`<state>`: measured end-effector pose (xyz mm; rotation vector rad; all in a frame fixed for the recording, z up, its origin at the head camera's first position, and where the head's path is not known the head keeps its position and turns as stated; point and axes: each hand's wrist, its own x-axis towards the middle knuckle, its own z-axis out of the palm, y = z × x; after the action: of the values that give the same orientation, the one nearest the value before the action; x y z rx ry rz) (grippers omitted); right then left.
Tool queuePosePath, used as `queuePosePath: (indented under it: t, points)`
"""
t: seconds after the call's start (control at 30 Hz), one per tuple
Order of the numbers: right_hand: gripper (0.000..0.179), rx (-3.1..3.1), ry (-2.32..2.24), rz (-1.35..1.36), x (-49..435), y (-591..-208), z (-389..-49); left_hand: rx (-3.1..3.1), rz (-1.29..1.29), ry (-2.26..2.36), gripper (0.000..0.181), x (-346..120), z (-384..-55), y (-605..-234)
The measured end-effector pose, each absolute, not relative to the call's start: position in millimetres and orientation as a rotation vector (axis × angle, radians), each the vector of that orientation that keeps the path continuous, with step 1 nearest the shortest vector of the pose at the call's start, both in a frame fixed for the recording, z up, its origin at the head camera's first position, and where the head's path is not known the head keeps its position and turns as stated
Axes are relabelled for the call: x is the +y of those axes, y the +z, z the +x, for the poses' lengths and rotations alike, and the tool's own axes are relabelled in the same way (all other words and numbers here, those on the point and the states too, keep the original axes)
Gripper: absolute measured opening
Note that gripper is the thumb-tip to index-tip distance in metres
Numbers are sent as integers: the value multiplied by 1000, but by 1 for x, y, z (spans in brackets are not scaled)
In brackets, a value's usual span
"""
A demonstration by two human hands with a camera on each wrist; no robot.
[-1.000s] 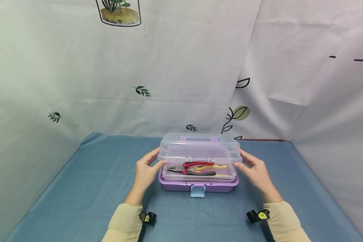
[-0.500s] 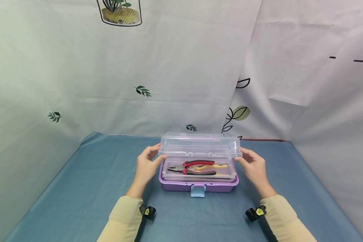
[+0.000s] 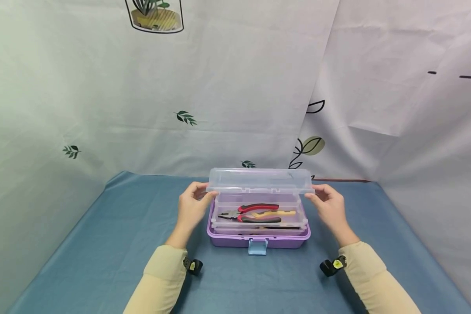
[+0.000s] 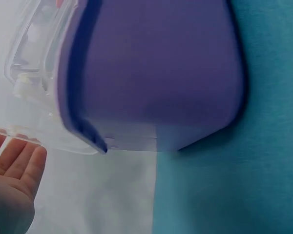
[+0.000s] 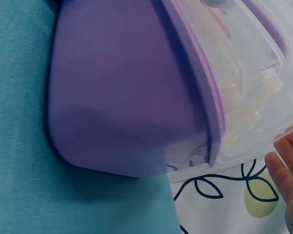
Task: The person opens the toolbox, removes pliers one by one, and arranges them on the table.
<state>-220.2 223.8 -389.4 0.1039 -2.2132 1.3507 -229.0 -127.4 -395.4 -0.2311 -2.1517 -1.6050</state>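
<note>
A purple toolbox [image 3: 227, 240] stands on the table with its clear lid [image 3: 259, 179] tilted up and back. My left hand [image 3: 191, 211] holds the lid's left end between thumb and fingers. At the opposite end, my right hand [image 3: 329, 211] pinches the lid the same way. Inside, a clear tray [image 3: 229, 205] carries pliers [image 3: 260, 219] with red and black handles and a yellow-handled tool [image 3: 276, 213]. The blue latch [image 3: 257, 247] hangs down at the front. In the wrist views, fingers [image 4: 33, 168] and fingertips [image 5: 278, 168] touch the lid's edge beside the purple box walls.
Blue cloth [image 3: 102, 261] covers the table around the box. White printed fabric [image 3: 239, 87] rises close behind the table and along both sides. A dark item [image 3: 280, 227] shows beneath the tray.
Both hands have moved up and away, swinging the lid further back. The tray has risen a little with it, uncovering more beneath. The purple base has stayed put.
</note>
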Motion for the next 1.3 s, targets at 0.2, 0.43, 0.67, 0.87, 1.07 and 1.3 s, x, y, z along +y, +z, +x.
queuePosePath:
  t: [0.2, 0.43, 0.67, 0.87, 1.07, 1.3]
  points:
    - [26, -2262, 1298, 87, 228, -384, -228, -2204, -184, -1535, 31, -127, -235, -387]
    - [30, -2322, 1248, 62, 228, -375, -233, -2244, -183, -1491, 33, -127, -240, -378]
    - [40, -2417, 1269, 26, 229, -365, -237, -2302, -140, -1429, 37, -126, -245, -368]
    - [47, -2445, 1323, -22, 229, -358, -242, -2330, -107, -1393, 41, -124, -250, -361]
    - [53, -2488, 1363, -45, 229, -354, -248, -2356, -114, -1355, 40, -124, -256, -354]
    - [57, -2502, 1386, -49, 229, -348, -253, -2363, -133, -1341, 39, -124, -260, -348]
